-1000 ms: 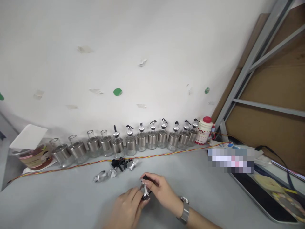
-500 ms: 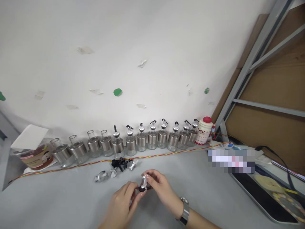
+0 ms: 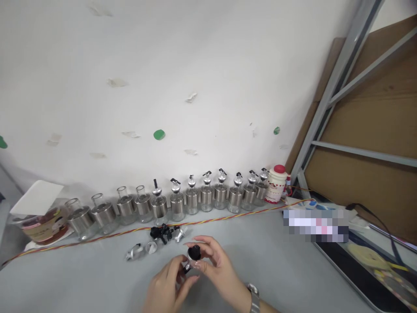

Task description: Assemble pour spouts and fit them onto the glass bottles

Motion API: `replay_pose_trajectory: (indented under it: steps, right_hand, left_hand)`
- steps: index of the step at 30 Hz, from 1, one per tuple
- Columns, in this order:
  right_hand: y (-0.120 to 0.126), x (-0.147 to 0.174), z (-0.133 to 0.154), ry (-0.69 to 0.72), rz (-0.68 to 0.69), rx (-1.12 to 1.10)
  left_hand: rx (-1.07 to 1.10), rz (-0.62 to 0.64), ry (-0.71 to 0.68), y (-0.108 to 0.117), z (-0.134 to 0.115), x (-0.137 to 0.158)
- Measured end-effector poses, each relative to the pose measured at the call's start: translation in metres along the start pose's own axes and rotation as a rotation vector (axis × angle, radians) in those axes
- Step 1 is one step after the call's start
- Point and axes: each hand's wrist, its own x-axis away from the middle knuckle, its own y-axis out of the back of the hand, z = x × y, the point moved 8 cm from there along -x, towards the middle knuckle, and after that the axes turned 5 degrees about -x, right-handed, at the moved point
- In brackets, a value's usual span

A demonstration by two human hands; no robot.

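Between my two hands is a silver and black bottle pourer (image 3: 194,253), turned so its black stopper end faces up. My right hand (image 3: 213,265) pinches its rim with thumb and fingers. My left hand (image 3: 167,278) has its fingers closed around the lower black spout part, which they partly hide. Just beyond my hands lie loose pourer parts: a cluster of black pieces (image 3: 163,233), a silver spout (image 3: 180,234), a silver cap (image 3: 151,248) and another silver piece (image 3: 134,251) at the left.
Along the wall stands a row of glass bottles with steel sleeves (image 3: 177,203); those on the left have bare necks, the others carry pourers. A twisted red-yellow cord (image 3: 211,219) runs before them. A cream jar (image 3: 276,184), a tea tub (image 3: 45,228) and a dark tablet-like slab (image 3: 352,269) flank the area.
The pourer has been turned over in my hands, so its black stopper now shows on top. The whole view has shifted slightly, with the bottles sitting lower.
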Motion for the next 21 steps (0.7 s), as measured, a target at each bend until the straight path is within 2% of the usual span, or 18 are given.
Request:
replay_pose_trajectory:
  steps: [6, 12, 16, 18, 21]
  right_hand:
    - [-0.008, 0.005, 0.005, 0.003, 0.060, 0.068]
    - [0.014, 0.003, 0.010, 0.044, -0.157, 0.201]
    - [0.014, 0.005, 0.015, 0.061, -0.167, 0.471]
    - [0.007, 0.009, 0.022, 0.125, -0.141, 0.669]
    - [-0.011, 0.014, 0.030, 0.261, -0.030, 0.914]
  left_hand:
    - [-0.136, 0.067, -0.121, -0.003, -0.006, 0.000]
    - [-0.200, 0.023, -0.103, 0.003, -0.010, -0.002]
    - [-0.207, 0.024, -0.057, 0.002, -0.008, 0.000]
    - [-0.249, 0.008, -0.048, 0.002, -0.007, 0.001]
    - [-0.303, -0.021, -0.099, 0.001, -0.009, 0.002]
